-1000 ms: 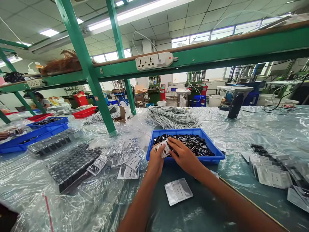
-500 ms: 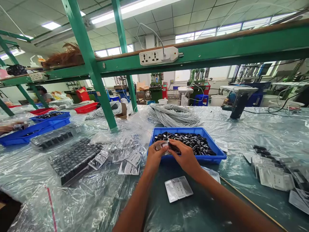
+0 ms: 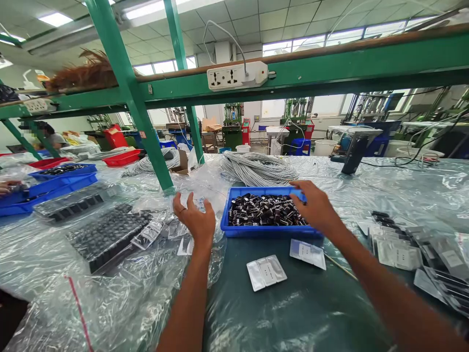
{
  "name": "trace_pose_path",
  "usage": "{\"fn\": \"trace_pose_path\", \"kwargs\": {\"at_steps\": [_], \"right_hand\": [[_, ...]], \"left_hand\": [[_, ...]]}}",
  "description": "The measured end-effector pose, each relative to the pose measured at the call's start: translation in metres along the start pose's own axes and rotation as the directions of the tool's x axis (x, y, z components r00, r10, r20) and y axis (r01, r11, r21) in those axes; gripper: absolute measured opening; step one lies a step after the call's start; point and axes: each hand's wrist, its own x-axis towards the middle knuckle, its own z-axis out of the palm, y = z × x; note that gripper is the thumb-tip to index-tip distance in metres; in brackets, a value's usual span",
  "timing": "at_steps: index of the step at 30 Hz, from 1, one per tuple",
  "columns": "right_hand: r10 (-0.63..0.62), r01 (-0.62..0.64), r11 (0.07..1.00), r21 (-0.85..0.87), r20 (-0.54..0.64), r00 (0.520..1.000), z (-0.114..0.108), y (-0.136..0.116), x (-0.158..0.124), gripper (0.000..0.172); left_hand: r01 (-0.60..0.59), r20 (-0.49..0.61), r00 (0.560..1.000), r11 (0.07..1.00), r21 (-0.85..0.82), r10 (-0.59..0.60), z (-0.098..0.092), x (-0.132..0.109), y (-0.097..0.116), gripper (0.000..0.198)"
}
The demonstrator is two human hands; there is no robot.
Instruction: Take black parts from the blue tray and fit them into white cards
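My left hand (image 3: pixel 197 218) hovers over the clear plastic packs (image 3: pixel 178 230), left of the blue tray, its fingers spread and curved with nothing in them. Over the tray's right side is my right hand (image 3: pixel 315 205), thumb and fingers apart; nothing shows in its grip. Small black parts with shiny metal bits (image 3: pixel 266 210) fill the blue tray (image 3: pixel 271 231). Closest in front of the tray lie two flat silvery packs with printed labels, one in the middle (image 3: pixel 266 273) and one below my right hand (image 3: pixel 308 253).
Rows of black parts in clear packaging (image 3: pixel 110 234) stand at left. More labelled packs (image 3: pixel 399 252) are piled at right. A grey cable coil (image 3: pixel 258 168) lies behind the tray. A green frame post (image 3: pixel 146 132) rises at left. Another person's hand (image 3: pixel 9 187) is at far left.
My hands were together over the tray with a small clear item between them. They have parted, left hand leftward, right hand rightward, and that item is out of them. The view has shifted slightly.
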Motion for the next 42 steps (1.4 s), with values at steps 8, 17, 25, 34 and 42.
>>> {"fn": "trace_pose_path", "kwargs": {"at_steps": [8,17,25,34,42], "right_hand": [[0.280,-0.041,0.934,-0.355,0.656,0.700,-0.070,0.082,-0.128,0.003],[0.401,-0.496,0.860,0.116,0.446,0.800,-0.086,0.058,-0.138,0.014],[0.377,-0.441,0.389,0.809,0.297,0.877,-0.034,-0.003,-0.080,0.032],[0.371,-0.525,0.138,0.840,0.448,0.813,-0.023,-0.009,-0.090,0.032],[0.504,-0.443,-0.044,0.896,0.402,0.764,0.016,-0.012,-0.102,0.046]], "left_hand": [[-0.247,0.984,0.138,0.966,-0.073,0.110,-0.021,-0.049,0.064,0.048],[-0.515,0.959,-0.202,0.811,-0.277,0.200,-0.019,-0.103,0.088,0.054],[-0.494,0.948,-0.057,0.816,-0.299,0.313,-0.007,-0.131,0.087,0.059],[-0.412,0.892,-0.143,0.793,-0.448,0.430,-0.011,-0.148,0.092,0.052],[-0.388,0.925,-0.124,0.841,-0.378,0.359,-0.014,-0.153,0.097,0.056]]}}
